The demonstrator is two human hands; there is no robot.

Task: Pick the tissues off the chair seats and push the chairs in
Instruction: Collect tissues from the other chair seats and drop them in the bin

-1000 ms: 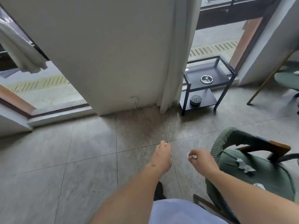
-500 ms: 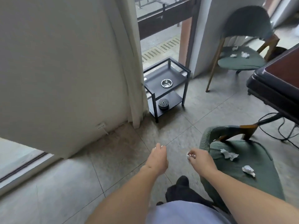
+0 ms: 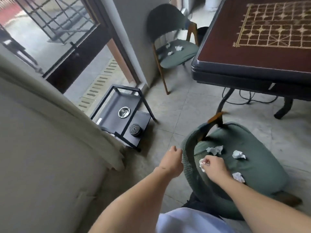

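Green padded near chair (image 3: 252, 165), taken as landmark, low right of view, pulled out from table. Right hand (image 3: 214, 167) over its seat by the curved backrest, fingers curled and pinching a white crumpled tissue (image 3: 202, 164). Left hand (image 3: 173, 159) just outside the backrest, above the floor, fingers clenched; something small and pale at the knuckles, too small to identify, so whether anything is held cannot be told. Three loose tissues on the seat: one (image 3: 215, 149) just beyond the right hand, one (image 3: 239, 154) further toward seat centre, one (image 3: 238, 177) beside the right forearm. Grey tiled floor (image 3: 176, 105) around the chair. Beyond and to the left of the chair, black metal side rack (image 3: 117, 115), with metal ashtray (image 3: 124, 112) on upper shelf and round dark patterned object (image 3: 134, 130) on lower shelf. Pale curtain (image 3: 67, 118) left of the rack. Beyond and to the right of the chair, dark red table (image 3: 218, 61) with gold grid board pattern; black cables on floor beneath. Farthest, beyond the near chair and left of the table corner, second green chair (image 3: 168, 22) with wooden legs, three white tissues (image 3: 173, 49) on its seat.
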